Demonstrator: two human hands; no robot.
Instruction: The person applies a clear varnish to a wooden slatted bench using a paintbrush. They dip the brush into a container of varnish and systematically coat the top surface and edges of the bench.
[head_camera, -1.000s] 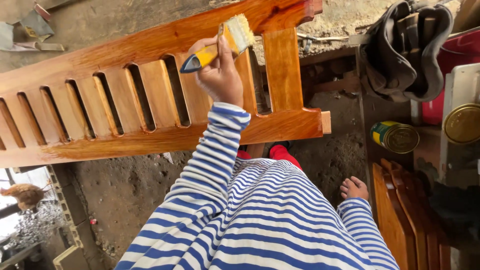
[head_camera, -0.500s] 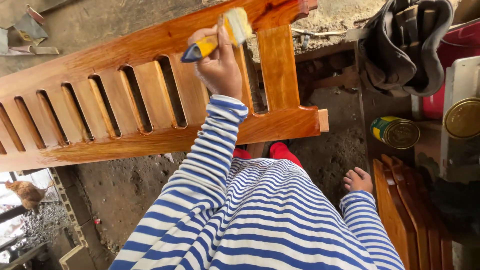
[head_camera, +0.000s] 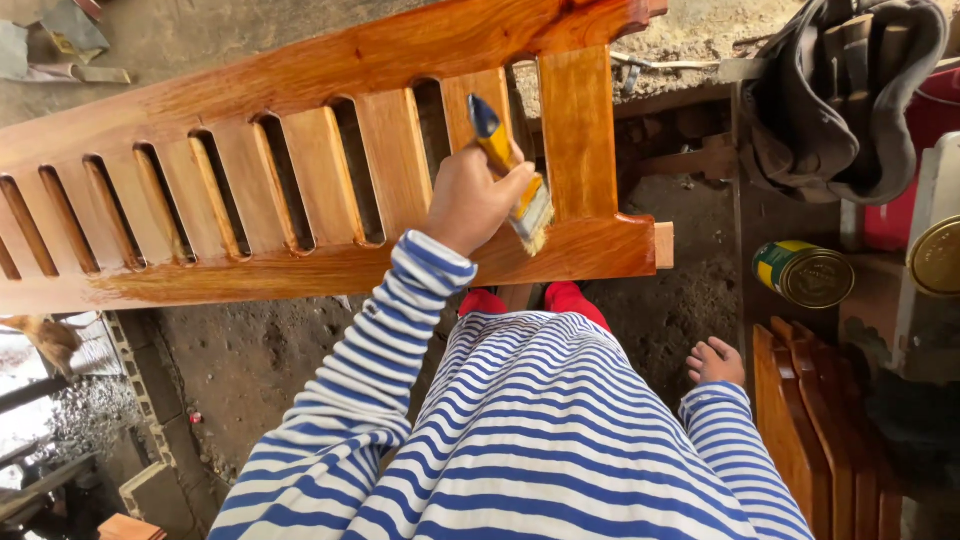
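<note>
Since the earlier frames the brush (head_camera: 510, 180) has swung over: its bristles pointed up toward the top rail then, and now they point down, pressed on the bottom rail beside the wide end post, while the view has drawn closer to the work.

At far left, the slatted wooden panel (head_camera: 300, 170) runs out of frame, so its full length cannot be seen, and the lower left corner is a washed-out blur of grating and rubble. The left hand (head_camera: 470, 200) has its fingers wrapped tight around the yellow-and-blue handle. A loaded brush dragged along the glossy rail could leave runs or pool finish in the slot ends, and the striped sleeve (head_camera: 400, 330) hangs close enough to the wet rail to smear it.

Further right, the right hand (head_camera: 716, 362) rests low beside the stacked wooden pieces (head_camera: 800, 430), fingers loosely spread and holding nothing; whether it touches them is hard to tell. The tin can (head_camera: 803, 273) lies on its side near the edge of a ledge, so a knock might roll it off. The dark bag (head_camera: 840, 90) above is partly cut off.
</note>
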